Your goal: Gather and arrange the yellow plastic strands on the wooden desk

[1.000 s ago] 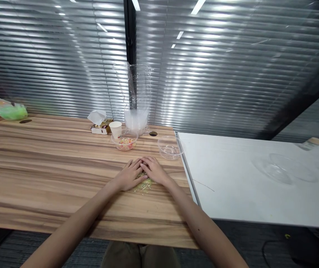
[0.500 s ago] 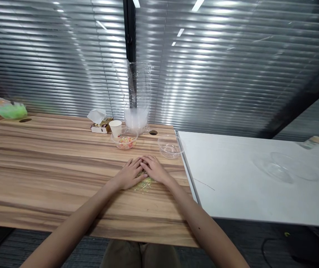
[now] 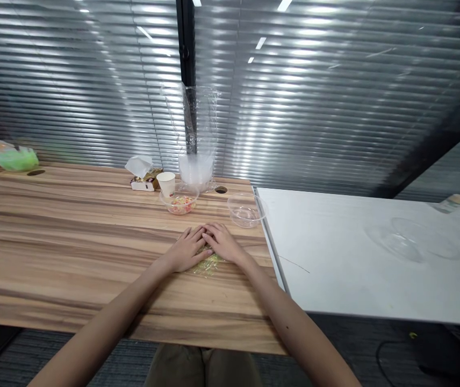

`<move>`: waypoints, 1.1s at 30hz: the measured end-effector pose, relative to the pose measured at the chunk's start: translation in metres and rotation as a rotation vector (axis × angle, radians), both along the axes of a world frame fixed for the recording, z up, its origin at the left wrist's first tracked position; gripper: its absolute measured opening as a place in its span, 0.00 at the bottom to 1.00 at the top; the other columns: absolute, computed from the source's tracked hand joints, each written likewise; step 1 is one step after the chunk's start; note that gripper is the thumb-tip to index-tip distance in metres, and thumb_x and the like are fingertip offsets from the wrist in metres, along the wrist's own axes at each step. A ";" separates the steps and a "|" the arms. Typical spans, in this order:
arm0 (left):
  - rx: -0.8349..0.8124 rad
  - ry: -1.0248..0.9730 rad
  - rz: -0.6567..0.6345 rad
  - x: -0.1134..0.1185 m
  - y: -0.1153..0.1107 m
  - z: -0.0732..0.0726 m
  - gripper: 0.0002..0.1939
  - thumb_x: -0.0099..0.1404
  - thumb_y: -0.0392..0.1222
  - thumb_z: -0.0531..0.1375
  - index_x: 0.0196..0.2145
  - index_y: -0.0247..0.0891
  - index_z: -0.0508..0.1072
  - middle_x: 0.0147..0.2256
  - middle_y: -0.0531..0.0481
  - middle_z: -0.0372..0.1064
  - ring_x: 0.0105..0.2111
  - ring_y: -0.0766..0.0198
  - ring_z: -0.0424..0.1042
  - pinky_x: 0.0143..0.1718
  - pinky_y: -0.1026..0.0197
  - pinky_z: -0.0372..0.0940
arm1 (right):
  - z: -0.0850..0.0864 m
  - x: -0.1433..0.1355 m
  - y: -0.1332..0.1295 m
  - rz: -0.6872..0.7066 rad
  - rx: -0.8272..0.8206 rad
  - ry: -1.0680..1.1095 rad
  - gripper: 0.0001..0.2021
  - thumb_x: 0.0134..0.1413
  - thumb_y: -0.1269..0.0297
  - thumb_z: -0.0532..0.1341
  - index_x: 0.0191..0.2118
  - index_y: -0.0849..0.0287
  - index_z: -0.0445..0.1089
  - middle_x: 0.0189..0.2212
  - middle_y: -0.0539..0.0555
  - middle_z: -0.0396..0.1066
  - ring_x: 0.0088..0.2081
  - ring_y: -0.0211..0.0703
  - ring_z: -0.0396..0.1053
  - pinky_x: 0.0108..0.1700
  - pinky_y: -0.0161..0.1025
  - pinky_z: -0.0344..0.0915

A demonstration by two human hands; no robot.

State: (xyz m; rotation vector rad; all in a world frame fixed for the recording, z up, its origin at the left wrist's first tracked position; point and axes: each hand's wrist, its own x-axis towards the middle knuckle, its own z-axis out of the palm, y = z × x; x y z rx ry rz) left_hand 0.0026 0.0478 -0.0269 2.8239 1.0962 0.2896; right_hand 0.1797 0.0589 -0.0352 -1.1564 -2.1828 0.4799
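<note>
Wood-grain table (image 3: 72,242): yellow-green translucent bits (image 3: 206,265) lie in a loose, shiny patch near the front edge, toward the right end. The patch shows between and just nearer than the two hands; its far portion is under the fingers, extent hidden. Left hand (image 3: 185,253): palm down, fingers extended, on the left side of the patch, thumb across it. Right hand (image 3: 222,244): palm down at the far right side. Hands together, fingertips meeting beyond the patch; grip on any bits cannot be told.

Farther, left of the hands' meeting point: clear bowl of red-and-yellow bits (image 3: 181,205). Farther right: second clear bowl (image 3: 246,215), by the seam with the white table (image 3: 335,285). Paper cup (image 3: 166,185) overlaps the first bowl's rim in view; inside or behind, unclear. Beyond: tissue box (image 3: 144,185) at left, bagged clear containers (image 3: 196,171) at right.
</note>
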 end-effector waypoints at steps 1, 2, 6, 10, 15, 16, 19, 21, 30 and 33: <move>0.000 -0.009 -0.001 0.000 0.000 0.000 0.29 0.71 0.58 0.43 0.60 0.39 0.60 0.64 0.40 0.51 0.64 0.49 0.48 0.62 0.41 0.45 | 0.000 0.000 0.000 -0.001 0.000 0.004 0.16 0.65 0.64 0.52 0.54 0.60 0.66 0.53 0.61 0.67 0.57 0.46 0.60 0.60 0.48 0.55; 0.000 -0.015 0.001 0.000 0.000 0.000 0.28 0.71 0.59 0.43 0.60 0.40 0.61 0.64 0.40 0.52 0.64 0.50 0.48 0.62 0.42 0.45 | 0.001 0.000 -0.001 -0.002 0.001 0.008 0.16 0.65 0.63 0.52 0.54 0.59 0.67 0.53 0.61 0.66 0.57 0.46 0.60 0.60 0.48 0.56; -0.003 -0.009 0.010 0.000 0.001 0.000 0.29 0.71 0.59 0.43 0.58 0.39 0.62 0.64 0.39 0.51 0.64 0.50 0.48 0.62 0.42 0.45 | 0.001 0.001 -0.002 -0.010 -0.003 0.012 0.15 0.65 0.63 0.52 0.54 0.60 0.67 0.53 0.62 0.67 0.56 0.47 0.60 0.60 0.48 0.56; -0.006 0.002 -0.003 0.000 0.001 0.000 0.29 0.71 0.59 0.42 0.59 0.37 0.62 0.64 0.37 0.50 0.65 0.50 0.47 0.63 0.42 0.44 | 0.000 0.001 -0.001 0.002 -0.004 0.012 0.16 0.65 0.63 0.52 0.54 0.61 0.66 0.53 0.62 0.67 0.55 0.47 0.60 0.60 0.48 0.55; -0.014 0.011 0.003 0.000 0.001 0.000 0.31 0.71 0.59 0.42 0.60 0.36 0.61 0.64 0.36 0.50 0.65 0.49 0.46 0.63 0.42 0.44 | 0.001 0.001 -0.001 0.008 -0.007 0.007 0.17 0.65 0.64 0.52 0.55 0.64 0.66 0.52 0.62 0.67 0.55 0.47 0.60 0.60 0.47 0.55; -0.013 0.011 0.007 0.000 0.001 0.000 0.30 0.71 0.59 0.42 0.60 0.36 0.61 0.64 0.37 0.50 0.65 0.49 0.46 0.63 0.42 0.44 | 0.002 0.001 -0.001 0.007 -0.007 0.007 0.17 0.65 0.64 0.52 0.55 0.63 0.66 0.52 0.62 0.67 0.55 0.47 0.60 0.60 0.47 0.55; -0.009 0.011 0.015 -0.001 0.001 -0.001 0.30 0.71 0.59 0.43 0.60 0.37 0.60 0.64 0.37 0.50 0.65 0.50 0.46 0.63 0.42 0.45 | 0.003 0.001 -0.002 0.003 -0.009 0.007 0.16 0.65 0.65 0.52 0.55 0.60 0.66 0.53 0.60 0.66 0.57 0.46 0.59 0.60 0.47 0.55; -0.003 0.013 0.008 0.000 0.001 -0.001 0.29 0.71 0.59 0.43 0.60 0.37 0.60 0.64 0.37 0.50 0.65 0.50 0.47 0.62 0.42 0.45 | 0.004 0.001 -0.003 0.003 -0.015 0.001 0.16 0.65 0.64 0.52 0.56 0.61 0.66 0.54 0.60 0.66 0.57 0.47 0.58 0.61 0.47 0.54; 0.014 0.019 0.000 0.000 0.003 -0.004 0.30 0.71 0.59 0.42 0.61 0.36 0.59 0.64 0.37 0.50 0.65 0.49 0.47 0.63 0.42 0.44 | 0.006 0.002 -0.004 0.005 -0.016 -0.004 0.16 0.66 0.64 0.52 0.55 0.61 0.66 0.53 0.60 0.66 0.57 0.46 0.59 0.61 0.47 0.54; 0.023 0.008 0.003 -0.001 0.003 -0.004 0.30 0.71 0.59 0.42 0.60 0.37 0.60 0.65 0.37 0.49 0.65 0.50 0.47 0.63 0.42 0.45 | 0.007 0.002 -0.005 0.011 -0.012 0.000 0.15 0.66 0.64 0.52 0.54 0.61 0.66 0.52 0.60 0.67 0.56 0.46 0.59 0.60 0.47 0.55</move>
